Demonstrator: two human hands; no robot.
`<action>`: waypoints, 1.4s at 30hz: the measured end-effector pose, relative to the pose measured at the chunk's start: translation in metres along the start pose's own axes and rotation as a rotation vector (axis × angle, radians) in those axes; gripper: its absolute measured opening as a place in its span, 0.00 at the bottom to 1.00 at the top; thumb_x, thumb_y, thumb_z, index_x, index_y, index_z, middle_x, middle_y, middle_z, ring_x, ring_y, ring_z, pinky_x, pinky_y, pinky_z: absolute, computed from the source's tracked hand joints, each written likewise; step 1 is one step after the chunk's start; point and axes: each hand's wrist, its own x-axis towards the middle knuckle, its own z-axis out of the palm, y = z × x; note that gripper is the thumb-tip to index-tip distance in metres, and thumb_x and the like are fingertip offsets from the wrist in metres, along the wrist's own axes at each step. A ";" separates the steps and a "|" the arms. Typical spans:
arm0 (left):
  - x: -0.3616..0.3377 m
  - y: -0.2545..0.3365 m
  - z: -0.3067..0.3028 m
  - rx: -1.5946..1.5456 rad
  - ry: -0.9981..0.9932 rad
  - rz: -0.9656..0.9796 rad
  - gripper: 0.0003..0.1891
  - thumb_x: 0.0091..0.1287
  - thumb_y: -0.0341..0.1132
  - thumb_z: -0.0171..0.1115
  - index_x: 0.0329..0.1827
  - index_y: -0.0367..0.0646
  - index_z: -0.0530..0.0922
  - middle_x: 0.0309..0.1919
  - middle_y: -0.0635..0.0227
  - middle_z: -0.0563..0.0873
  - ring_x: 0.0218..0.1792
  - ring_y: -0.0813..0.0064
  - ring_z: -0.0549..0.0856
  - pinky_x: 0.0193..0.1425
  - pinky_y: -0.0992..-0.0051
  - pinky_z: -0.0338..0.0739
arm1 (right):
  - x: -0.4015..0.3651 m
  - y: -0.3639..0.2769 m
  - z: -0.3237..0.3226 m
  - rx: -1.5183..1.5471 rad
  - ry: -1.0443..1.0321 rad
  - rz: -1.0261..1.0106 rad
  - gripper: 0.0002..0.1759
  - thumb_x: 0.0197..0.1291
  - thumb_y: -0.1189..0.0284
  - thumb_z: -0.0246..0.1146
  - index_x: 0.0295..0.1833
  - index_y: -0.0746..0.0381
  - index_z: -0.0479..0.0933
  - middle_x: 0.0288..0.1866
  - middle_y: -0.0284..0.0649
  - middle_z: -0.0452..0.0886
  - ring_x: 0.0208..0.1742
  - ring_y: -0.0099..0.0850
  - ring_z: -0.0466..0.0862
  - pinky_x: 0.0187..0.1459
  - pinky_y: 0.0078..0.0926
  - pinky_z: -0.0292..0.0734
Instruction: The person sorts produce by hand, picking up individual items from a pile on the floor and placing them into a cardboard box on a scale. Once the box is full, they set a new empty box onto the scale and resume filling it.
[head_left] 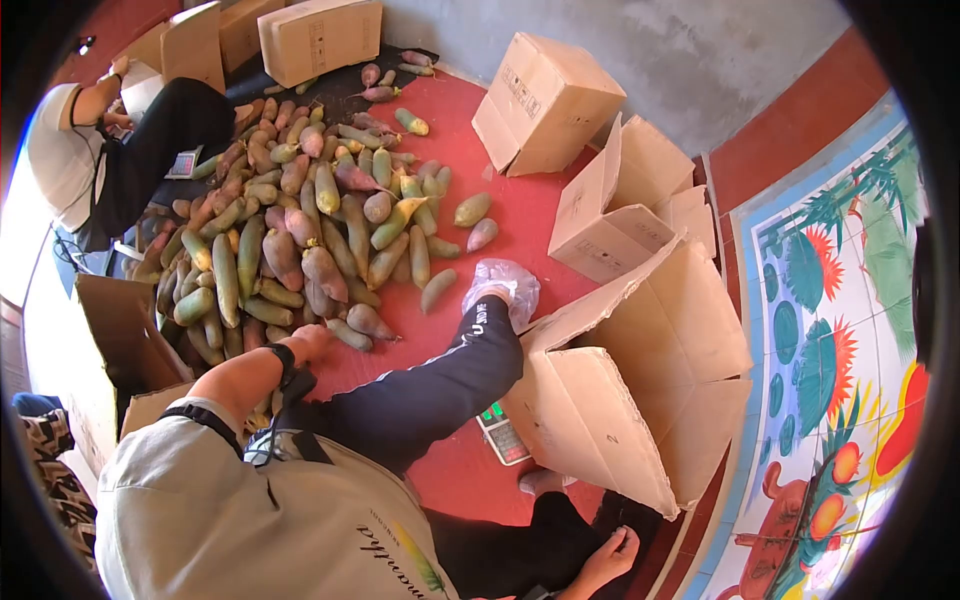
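Note:
My left hand [313, 343] reaches to the near edge of a big heap of green and reddish-purple radishes [283, 258]. It is right beside a purple radish [368, 321]; its fingers are too small and hidden to make out. My right hand [612, 558] is at the lower right, above my dark trouser leg, fingers curled in with nothing visible in them. One of my feet wears a clear plastic bag [503, 288]. Beside my leg, a digital scale [507, 442] with green lit digits is partly covered by a cardboard box [585, 420].
An open carton [640, 200] and an upright carton [540, 100] stand along the wall. Another person [70, 150] sits at upper left by more cartons [320, 40] and a second scale [183, 164]. A brown box [125, 330] stands left of my arm. Painted tiles [840, 400] line the right.

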 end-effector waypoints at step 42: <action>0.032 0.026 -0.042 0.078 0.114 -0.175 0.19 0.56 0.36 0.56 0.53 0.48 0.78 0.60 0.66 0.72 0.65 0.65 0.65 0.63 0.63 0.64 | -0.029 -0.010 -0.030 -0.239 0.023 0.030 0.14 0.64 0.67 0.58 0.37 0.70 0.78 0.31 0.51 0.80 0.30 0.47 0.80 0.33 0.39 0.76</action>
